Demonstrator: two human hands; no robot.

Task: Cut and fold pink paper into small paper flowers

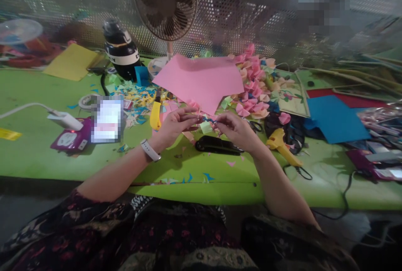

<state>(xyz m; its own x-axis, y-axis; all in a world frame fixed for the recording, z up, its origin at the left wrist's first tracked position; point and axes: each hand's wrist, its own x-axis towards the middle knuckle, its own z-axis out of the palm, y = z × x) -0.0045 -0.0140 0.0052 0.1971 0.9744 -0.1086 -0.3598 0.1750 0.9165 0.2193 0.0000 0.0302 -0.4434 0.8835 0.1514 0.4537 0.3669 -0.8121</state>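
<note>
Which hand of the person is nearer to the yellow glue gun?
Right. The right hand is a little left of the yellow glue gun; the left hand is farther left, near the yellow cutter.

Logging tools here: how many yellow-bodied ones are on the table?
2. One yellow tool, dark-tipped, lies left of the left hand; the other, apparently a glue gun, lies right of the right hand. More could hide under the pink sheet.

Craft workshop: paper scraps, folded pink paper, glue gun
</note>
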